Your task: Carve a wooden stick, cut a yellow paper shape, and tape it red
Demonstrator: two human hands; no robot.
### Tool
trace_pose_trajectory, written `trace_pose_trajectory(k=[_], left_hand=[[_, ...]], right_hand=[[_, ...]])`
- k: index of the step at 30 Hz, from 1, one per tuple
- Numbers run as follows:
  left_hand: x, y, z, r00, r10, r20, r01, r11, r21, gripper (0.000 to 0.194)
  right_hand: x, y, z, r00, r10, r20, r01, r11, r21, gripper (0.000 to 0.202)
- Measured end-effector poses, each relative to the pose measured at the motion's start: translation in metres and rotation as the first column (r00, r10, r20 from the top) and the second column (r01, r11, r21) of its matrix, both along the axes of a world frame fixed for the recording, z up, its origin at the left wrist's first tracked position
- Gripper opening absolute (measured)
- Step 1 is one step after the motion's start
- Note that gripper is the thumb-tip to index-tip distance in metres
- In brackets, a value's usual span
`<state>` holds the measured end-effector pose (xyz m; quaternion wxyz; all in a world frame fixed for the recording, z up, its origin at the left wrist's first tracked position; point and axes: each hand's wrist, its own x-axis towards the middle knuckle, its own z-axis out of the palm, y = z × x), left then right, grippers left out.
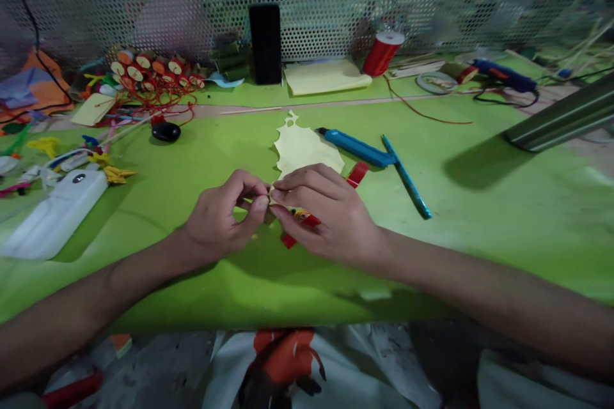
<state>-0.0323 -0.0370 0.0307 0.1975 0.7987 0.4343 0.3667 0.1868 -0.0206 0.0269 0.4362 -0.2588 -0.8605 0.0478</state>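
My left hand point(225, 211) and my right hand point(326, 211) meet at the middle of the table. Their fingertips pinch a small pale yellow cut piece point(272, 197), mostly hidden between them. Just beyond the fingers lies a pale yellow sheet point(307, 147) with jagged, cut edges. A red scissor-like or strip-shaped thing point(357, 174) shows behind my right hand; red parts also show below its fingers, and I cannot tell whether they belong together. To the right of the sheet lie a blue craft knife point(357, 147) and a teal pencil point(407, 177).
Across the back are a black phone point(265, 45), a yellow paper stack point(326, 77), a red thread spool point(384, 53) and a blue glue gun point(506, 75). A white device point(57, 214) and corded rolls point(153, 70) lie left. A metal cylinder point(566, 115) lies right.
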Motion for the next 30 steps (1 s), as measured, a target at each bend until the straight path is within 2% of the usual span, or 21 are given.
trace_pose_trajectory(k=[7, 14, 15, 17, 21, 24, 27, 30], left_hand=[[-0.003, 0.001, 0.003, 0.995, -0.081, 0.05, 0.084, 0.996, -0.044, 0.008], [-0.006, 0.003, 0.002, 0.996, -0.057, 0.067, 0.06, 0.997, -0.047, 0.01], [-0.007, 0.003, 0.002, 0.998, -0.051, 0.039, 0.052, 0.998, -0.02, 0.01], [-0.009, 0.004, 0.004, 0.997, -0.048, -0.055, 0.055, 0.991, 0.126, 0.013], [-0.012, 0.01, 0.006, 0.975, -0.079, -0.207, 0.167, 0.877, 0.45, 0.026], [-0.012, 0.014, 0.003, 0.967, -0.135, -0.214, 0.228, 0.833, 0.504, 0.036], [-0.011, 0.014, -0.002, 0.974, -0.132, -0.184, 0.206, 0.852, 0.481, 0.042], [-0.01, 0.012, -0.005, 0.972, -0.139, -0.192, 0.218, 0.837, 0.501, 0.05]], right_hand=[[0.0, 0.001, 0.001, 0.998, 0.042, -0.049, -0.04, 0.999, 0.023, 0.004], [0.003, 0.003, 0.001, 0.99, 0.119, -0.075, -0.119, 0.993, 0.003, 0.008], [0.003, 0.003, 0.001, 0.989, 0.126, -0.07, -0.127, 0.992, -0.003, 0.01], [0.005, 0.004, 0.001, 0.989, 0.133, -0.058, -0.134, 0.991, -0.015, 0.012], [0.008, 0.005, 0.003, 0.988, 0.15, -0.039, -0.151, 0.988, -0.028, 0.016], [0.011, 0.006, 0.004, 0.977, 0.207, -0.051, -0.209, 0.977, -0.046, 0.021], [0.014, 0.007, 0.006, 0.974, 0.217, -0.061, -0.221, 0.972, -0.075, 0.025], [0.015, 0.006, 0.007, 0.983, 0.176, -0.053, -0.18, 0.981, -0.071, 0.024]])
